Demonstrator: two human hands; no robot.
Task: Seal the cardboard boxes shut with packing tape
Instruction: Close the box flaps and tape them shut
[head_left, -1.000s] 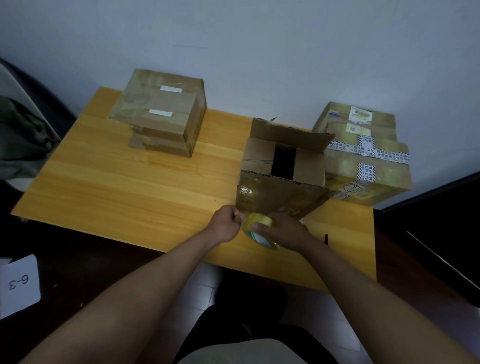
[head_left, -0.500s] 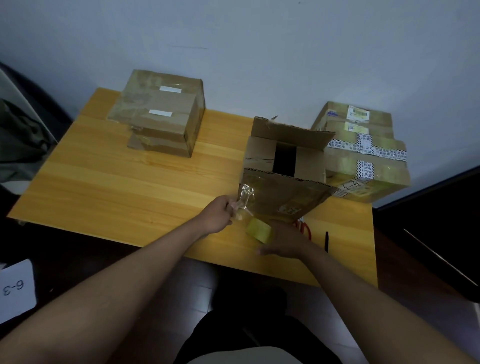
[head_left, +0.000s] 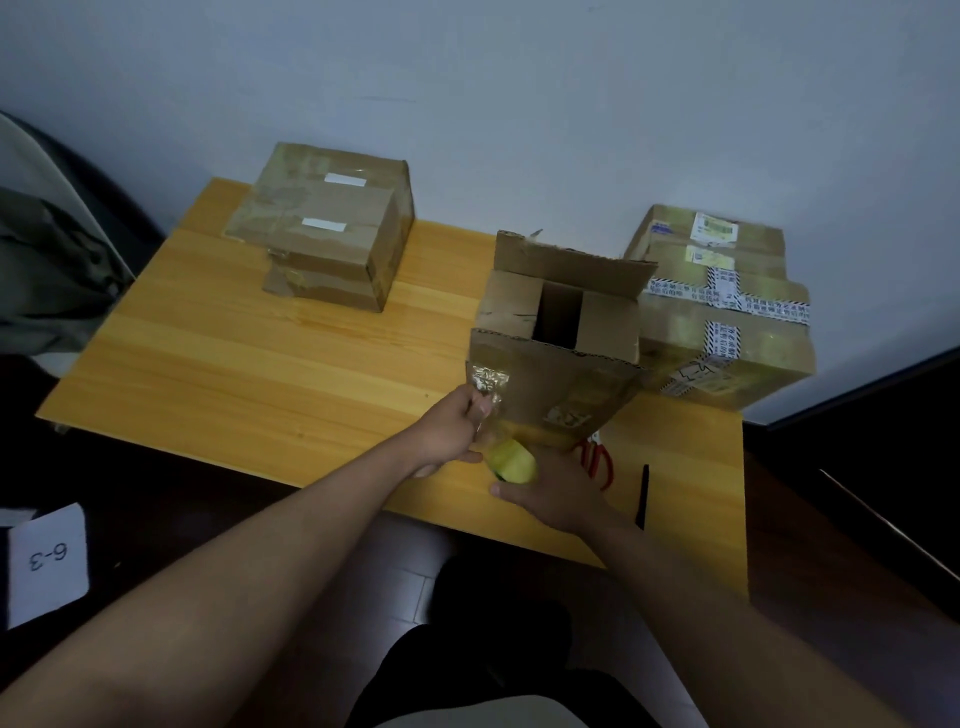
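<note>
The only writing that reads clearly is "6-3" on a white card (head_left: 45, 564), seen upside down on the dark floor well to the left of the wooden table (head_left: 249, 374). The open cardboard box (head_left: 561, 332) stands on that table near its front edge, its near flap hanging forward and the back flap up; a pale sticker on the near flap is too blurred to read. Just right of the open box, touching or nearly so, sit stacked sealed boxes (head_left: 727, 322) bound with white tape printed in dark characters (too small to make out) and carrying printed shipping labels. Well left of the open box, toward the wall, another taped stack (head_left: 327, 228) bears two blank white strips. The left hand (head_left: 452, 431) pinches the free end of clear tape against the near flap's left corner. The right hand (head_left: 550, 493) curls around the yellowish tape roll (head_left: 511, 460) just below that flap. Red-handled scissors (head_left: 597, 460) and a black pen (head_left: 644, 493) lie just right of the right hand. Behind the table rises a plain pale wall (head_left: 519, 104).
</note>
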